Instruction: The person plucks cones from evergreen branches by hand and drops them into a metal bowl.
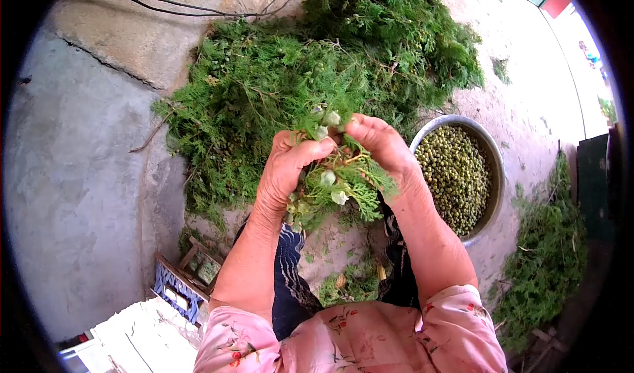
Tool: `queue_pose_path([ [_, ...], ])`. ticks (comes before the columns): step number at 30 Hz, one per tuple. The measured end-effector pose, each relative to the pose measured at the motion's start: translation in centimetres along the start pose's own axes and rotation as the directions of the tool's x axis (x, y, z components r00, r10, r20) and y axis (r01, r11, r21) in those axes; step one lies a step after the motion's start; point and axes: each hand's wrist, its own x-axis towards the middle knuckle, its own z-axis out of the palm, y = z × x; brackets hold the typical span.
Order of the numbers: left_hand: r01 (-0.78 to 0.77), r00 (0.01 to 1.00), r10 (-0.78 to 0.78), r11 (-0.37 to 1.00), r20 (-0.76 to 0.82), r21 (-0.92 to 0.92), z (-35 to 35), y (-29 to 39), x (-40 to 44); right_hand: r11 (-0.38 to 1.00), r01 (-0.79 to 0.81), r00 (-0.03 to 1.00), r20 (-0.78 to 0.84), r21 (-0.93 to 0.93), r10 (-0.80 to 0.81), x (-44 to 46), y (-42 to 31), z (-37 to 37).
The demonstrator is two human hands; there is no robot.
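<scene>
Between my two hands is an evergreen sprig (356,178) with flat, scaly green leaves and several pale green cones (328,177). My left hand (288,165) is closed around its stem, thumb pressed across it. At the upper end of the sprig, my right hand (381,142) has thumb and fingers pinched together beside the pale cones; what lies between those fingertips is hidden. Just beyond both hands spreads a large heap of cut evergreen branches (264,95). To the right of my right hand stands a round metal basin (496,168) holding many small green cones (456,175).
Another pile of green sprigs (545,261) lies at the right, near a dark box (592,194). Black cables (191,8) cross the floor at the upper left. A small wood-and-blue object (179,287) and a white block (142,336) are at the lower left.
</scene>
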Motion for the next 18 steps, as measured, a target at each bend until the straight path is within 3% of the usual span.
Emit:
queue_pose_path([
  [1, 0.001, 1.000, -0.001, 1.000, 0.005, -0.014, 0.1, 0.2, -0.1, 1.000, 0.000, 1.000, 0.002, -0.001, 0.000, -0.1, -0.1, -0.4],
  [3, -0.013, 1.000, 0.012, 0.997, 0.016, 0.078, -0.2, 0.4, 0.1, 0.983, 0.045, 0.993, 0.103, 0.179, -0.064, -0.3, -0.2, -0.4],
  [4, -0.022, 1.000, 0.020, 0.996, 0.021, 0.092, -0.3, -0.1, 0.4, 0.985, 0.087, 0.994, -0.082, 0.151, -0.075, -0.6, -0.5, 0.2],
  [5, -0.032, 0.999, 0.029, 0.994, 0.026, 0.105, -0.2, -0.3, 0.6, 0.985, 0.086, 0.994, -0.080, 0.150, -0.075, -0.8, -0.9, 0.5],
  [7, -0.025, 0.998, 0.035, 0.981, -0.050, 0.193, -0.3, -0.7, 0.7, 0.968, 0.243, 0.969, -0.050, 0.058, -0.240, -1.1, -1.8, 0.2],
  [8, -0.083, 0.994, 0.104, 0.932, -0.042, 0.353, -1.0, -1.3, 1.2, 0.950, 0.298, 0.955, -0.027, 0.098, -0.297, 0.1, -1.6, -1.1],
  [9, -0.136, 0.985, 0.171, 0.854, -0.022, 0.503, -1.1, -1.4, 1.4, 0.948, 0.317, 0.948, 0.031, 0.021, -0.318, -0.2, -2.2, -1.7],
  [10, -0.119, 0.992, 0.125, 0.901, 0.013, 0.416, -0.8, -1.1, 1.2, 0.920, 0.387, 0.922, 0.033, -0.058, -0.386, -0.2, -2.2, -1.8],
  [12, -0.095, 0.995, 0.095, 0.898, 0.022, 0.431, -1.1, -1.3, 1.4, 0.881, 0.453, 0.891, 0.042, -0.135, -0.452, -0.4, -2.2, -1.4],
  [14, -0.068, 0.998, 0.060, 0.893, 0.032, 0.445, -1.2, -1.2, 1.3, 0.625, 0.443, 0.867, 0.129, -0.643, -0.482, -1.0, -2.4, -0.2],
  [15, -0.122, 0.992, 0.126, 0.871, 0.023, 0.476, -0.9, -1.2, 1.0, 0.452, 0.472, 0.823, 0.194, -0.757, -0.534, -1.0, -2.4, 0.4],
  [16, -0.173, 0.983, 0.183, 0.847, 0.030, 0.502, -0.5, -1.4, 0.9, 0.354, 0.513, 0.785, 0.262, -0.782, -0.561, -0.7, -2.1, 0.4],
  [17, -0.121, 0.988, 0.154, 0.818, -0.011, 0.562, -0.7, -1.5, 1.0, 0.254, 0.529, 0.751, 0.307, -0.809, -0.585, -0.6, -1.9, 0.1],
  [18, -0.168, 0.975, 0.219, 0.808, -0.023, 0.565, -0.1, -1.0, 0.8, 0.242, 0.556, 0.721, 0.316, -0.795, -0.617, -0.3, -1.8, 0.0],
])
